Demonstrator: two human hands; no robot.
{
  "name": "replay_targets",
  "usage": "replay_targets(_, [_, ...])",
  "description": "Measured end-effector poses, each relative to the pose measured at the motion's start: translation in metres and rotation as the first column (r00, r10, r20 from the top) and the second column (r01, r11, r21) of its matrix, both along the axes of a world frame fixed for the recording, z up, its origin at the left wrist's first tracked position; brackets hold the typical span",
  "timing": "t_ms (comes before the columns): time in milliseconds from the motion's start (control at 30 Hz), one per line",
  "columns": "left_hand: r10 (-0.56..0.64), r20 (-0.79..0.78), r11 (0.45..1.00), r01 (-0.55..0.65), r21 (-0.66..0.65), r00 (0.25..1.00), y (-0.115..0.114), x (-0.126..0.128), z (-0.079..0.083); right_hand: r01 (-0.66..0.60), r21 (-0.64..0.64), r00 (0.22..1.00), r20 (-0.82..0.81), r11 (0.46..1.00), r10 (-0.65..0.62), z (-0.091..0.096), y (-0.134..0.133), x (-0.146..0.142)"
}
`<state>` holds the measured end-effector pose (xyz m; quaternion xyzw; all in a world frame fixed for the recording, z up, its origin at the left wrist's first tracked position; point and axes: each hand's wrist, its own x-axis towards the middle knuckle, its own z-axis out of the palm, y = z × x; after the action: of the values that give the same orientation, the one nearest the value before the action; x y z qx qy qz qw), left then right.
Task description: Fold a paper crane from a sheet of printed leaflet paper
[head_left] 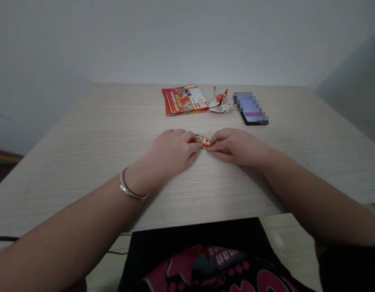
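Note:
Between my two hands, low on the table, is a small folded piece of printed paper (205,140) in red, yellow and white. My left hand (178,148), with a silver bangle on its wrist, pinches the left end of the paper. On the right end, the fingers and thumb of my right hand (231,145) are closed. Much of the paper is hidden under the fingers, so its full shape cannot be made out.
Behind my hands lies a stack of red and white printed leaflets (186,100). Beside it sits a folded paper figure (220,102) with pointed tips. A smartphone (251,109) with a lit screen rests farther right. The pale wood-grain table (93,134) meets a white wall (187,40).

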<state>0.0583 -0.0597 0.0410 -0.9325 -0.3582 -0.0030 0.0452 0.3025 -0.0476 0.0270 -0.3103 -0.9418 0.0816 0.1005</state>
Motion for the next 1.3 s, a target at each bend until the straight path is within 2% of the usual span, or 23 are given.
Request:
replay_targets(133, [0.005,0.056,0.999,-0.002,-0.054,0.998,0.006,-0.005,-0.006,0.032,-0.031,0.996,-0.079,0.999,-0.034,-0.008,0.002,0.000])
replay_targets(300, [-0.108,0.151,0.987,0.124,-0.099,0.983,0.013,-0.010,-0.013,0.131,0.022,0.971,-0.203,0.991,-0.124,-0.021,0.013,0.008])
replay_targets(433, [-0.158,0.174,0.971,0.185,-0.153,0.972,0.015,-0.010,-0.014,0.162,0.063,0.976,-0.160,0.985,-0.150,-0.023,0.016,0.011])
replay_targets(667, [-0.108,0.157,0.973,0.137,-0.185,0.982,0.018,-0.009,-0.010,0.074,0.133,0.993,-0.098,0.988,-0.061,-0.021,0.011,0.009])
replay_targets(867, [-0.107,0.141,0.991,0.117,-0.062,0.984,0.020,-0.012,-0.014,-0.014,0.163,0.998,-0.054,0.987,0.023,-0.018,0.013,0.003])
replay_targets(1000, [-0.080,0.127,0.996,0.083,-0.017,0.989,0.017,-0.010,-0.011,-0.048,0.235,0.999,-0.008,0.971,0.051,-0.014,0.012,0.000])
replay_targets(1300, [-0.075,0.037,0.996,0.073,0.054,0.996,0.015,-0.005,-0.012,-0.019,0.379,0.987,0.157,0.925,-0.045,-0.006,-0.003,-0.013])
